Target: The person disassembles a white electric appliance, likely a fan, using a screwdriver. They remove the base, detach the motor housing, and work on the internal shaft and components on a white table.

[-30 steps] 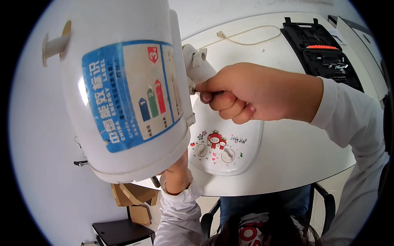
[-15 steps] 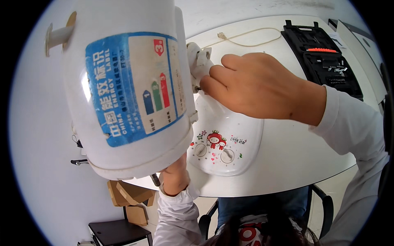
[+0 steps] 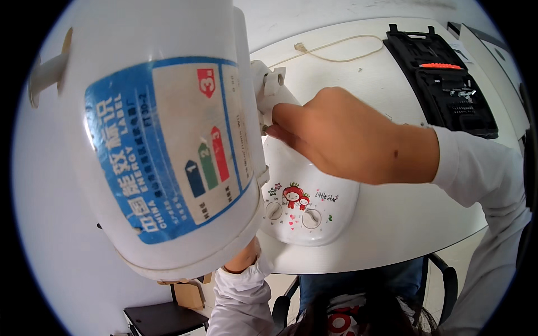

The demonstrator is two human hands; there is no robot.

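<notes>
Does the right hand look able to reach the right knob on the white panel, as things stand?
Probably yes: the right knob lies uncovered, and nothing seems to stand between it and the right hand, but its fingers are busy beside the white cylinder.

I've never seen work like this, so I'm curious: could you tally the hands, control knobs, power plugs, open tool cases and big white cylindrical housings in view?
Hands: 2 (right hand; left hand, mostly hidden)
Control knobs: 2 (left knob; right knob)
Power plug: 1
Open tool case: 1
White cylindrical housing: 1
Total: 7
</notes>
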